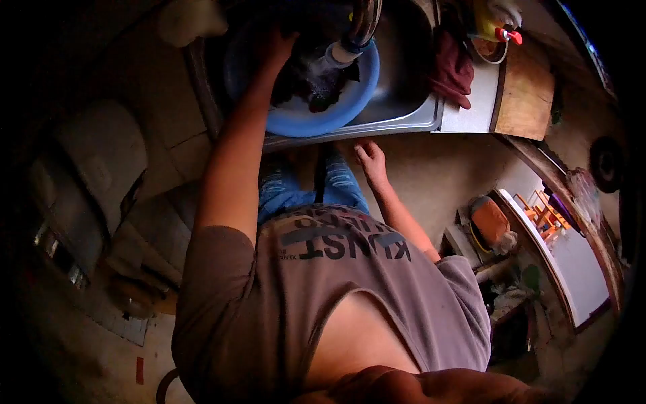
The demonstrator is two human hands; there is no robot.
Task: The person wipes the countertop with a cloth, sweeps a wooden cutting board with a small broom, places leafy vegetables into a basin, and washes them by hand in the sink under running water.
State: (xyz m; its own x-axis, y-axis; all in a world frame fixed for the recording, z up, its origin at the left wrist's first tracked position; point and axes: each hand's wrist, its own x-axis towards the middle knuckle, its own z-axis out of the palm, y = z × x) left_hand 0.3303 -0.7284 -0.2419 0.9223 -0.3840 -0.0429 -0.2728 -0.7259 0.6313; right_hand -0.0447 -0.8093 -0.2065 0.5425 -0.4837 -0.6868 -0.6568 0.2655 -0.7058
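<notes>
A blue basin (323,128) stands in the metal sink (410,87), with dark cloth (323,94) in it. Water runs from the faucet (363,27) through a pale nozzle onto the cloth. My left hand (274,46) reaches into the left side of the basin beside the cloth; its fingers are lost in shadow, so their grip cannot be made out. Below the sink's front edge hangs my right hand (371,160), its fingers loosely curled and apart, holding nothing.
Right of the sink lie a dark red cloth (452,71), a wooden board (525,91) and a container with a red tap (509,36). A pale object (192,21) is at the upper left. Farther right, an orange item (490,221) sits near a white-topped table (582,269).
</notes>
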